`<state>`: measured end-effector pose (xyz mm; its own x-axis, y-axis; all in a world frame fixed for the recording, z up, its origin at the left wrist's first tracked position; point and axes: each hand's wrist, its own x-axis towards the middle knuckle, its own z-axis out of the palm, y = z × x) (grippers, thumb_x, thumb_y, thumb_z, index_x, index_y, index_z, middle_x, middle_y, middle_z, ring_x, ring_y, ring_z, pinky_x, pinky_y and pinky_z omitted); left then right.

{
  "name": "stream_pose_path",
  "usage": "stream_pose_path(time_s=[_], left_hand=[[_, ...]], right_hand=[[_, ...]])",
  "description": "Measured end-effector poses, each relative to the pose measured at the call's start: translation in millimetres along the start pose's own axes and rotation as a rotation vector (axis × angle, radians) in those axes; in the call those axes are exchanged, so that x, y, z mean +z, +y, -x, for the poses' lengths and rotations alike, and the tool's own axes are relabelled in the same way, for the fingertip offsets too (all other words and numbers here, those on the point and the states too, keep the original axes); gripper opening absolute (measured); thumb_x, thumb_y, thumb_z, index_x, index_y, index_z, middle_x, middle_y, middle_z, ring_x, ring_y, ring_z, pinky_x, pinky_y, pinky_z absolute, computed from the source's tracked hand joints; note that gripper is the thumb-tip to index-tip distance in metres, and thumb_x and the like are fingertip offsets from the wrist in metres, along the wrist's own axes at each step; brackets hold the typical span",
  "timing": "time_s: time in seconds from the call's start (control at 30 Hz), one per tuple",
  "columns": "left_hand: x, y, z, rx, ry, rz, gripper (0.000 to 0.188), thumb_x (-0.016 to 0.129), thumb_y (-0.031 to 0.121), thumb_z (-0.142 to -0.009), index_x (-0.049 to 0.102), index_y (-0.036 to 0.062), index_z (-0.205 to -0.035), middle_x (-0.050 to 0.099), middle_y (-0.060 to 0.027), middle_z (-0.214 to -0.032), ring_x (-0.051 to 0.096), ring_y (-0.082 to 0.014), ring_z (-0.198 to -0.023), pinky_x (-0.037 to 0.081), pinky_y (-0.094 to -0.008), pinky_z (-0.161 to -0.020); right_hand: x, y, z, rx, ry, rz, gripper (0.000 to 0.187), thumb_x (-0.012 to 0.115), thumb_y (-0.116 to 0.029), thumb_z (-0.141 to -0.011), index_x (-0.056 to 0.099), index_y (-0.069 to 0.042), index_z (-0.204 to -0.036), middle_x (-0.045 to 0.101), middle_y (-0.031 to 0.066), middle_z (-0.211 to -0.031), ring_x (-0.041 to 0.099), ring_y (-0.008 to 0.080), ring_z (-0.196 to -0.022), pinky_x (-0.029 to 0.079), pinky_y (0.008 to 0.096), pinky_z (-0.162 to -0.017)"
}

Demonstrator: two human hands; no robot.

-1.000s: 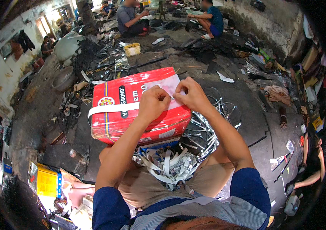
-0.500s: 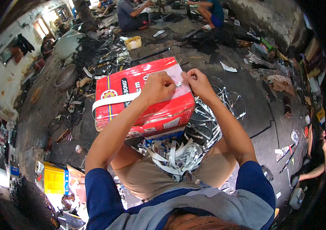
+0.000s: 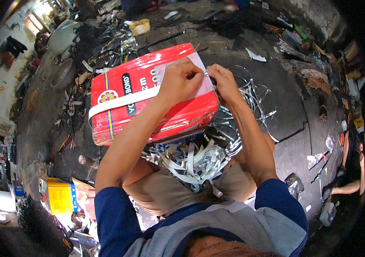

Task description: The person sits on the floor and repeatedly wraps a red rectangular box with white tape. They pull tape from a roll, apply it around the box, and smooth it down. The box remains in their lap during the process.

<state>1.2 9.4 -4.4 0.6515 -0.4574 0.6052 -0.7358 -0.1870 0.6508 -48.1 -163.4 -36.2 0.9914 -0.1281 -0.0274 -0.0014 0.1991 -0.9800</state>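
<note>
From the red box's (image 3: 141, 68) left edge, a white strip (image 3: 124, 101) is being borne across; near the right edge, a small pale piece (image 3: 205, 73) is being fingertip-pinched by the left hand (image 3: 180, 81) and right hand (image 3: 224, 81), apparently unfinished; loose strips (image 3: 199, 162) are being left unworked.

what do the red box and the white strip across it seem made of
Red box: probably cardboard, glossy on top, given its brownish edges and bright streaks. White strip: smooth, fairly matte; its curve suggests pliable plastic or fabric, unclear which.
</note>
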Motion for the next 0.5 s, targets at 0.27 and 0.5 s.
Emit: stream_pose_path(time_s=[0.27, 0.5], left_hand=[[6, -1, -6, -0.006, 0.009, -0.007, 0.007, 0.073, 0.007, -0.082, 0.075, 0.0008, -0.083, 0.066, -0.0087, -0.078, 0.063, -0.0158, -0.066, 0.049, -0.0286, -0.061], [8, -5, -7, 0.008, 0.007, 0.051, 0.005, 0.074, 0.005, -0.081, 0.074, 0.0006, -0.083, 0.066, -0.0064, -0.079, 0.062, -0.0113, -0.067, 0.048, -0.0262, -0.062]], right_hand=[[-8, -1, 4, 0.265, -0.012, -0.326, 0.037, 0.06, -0.047, -0.099, 0.054, -0.015, -0.081, 0.05, -0.0041, -0.07, 0.038, 0.0052, -0.046, 0.028, 0.0225, -0.04], [11, -41, -50, -0.283, 0.259, 0.895, 0.052, 0.051, -0.046, -0.099, 0.07, 0.003, -0.094, 0.071, 0.0256, -0.097, 0.068, 0.0443, -0.089, 0.054, 0.0469, -0.079]])
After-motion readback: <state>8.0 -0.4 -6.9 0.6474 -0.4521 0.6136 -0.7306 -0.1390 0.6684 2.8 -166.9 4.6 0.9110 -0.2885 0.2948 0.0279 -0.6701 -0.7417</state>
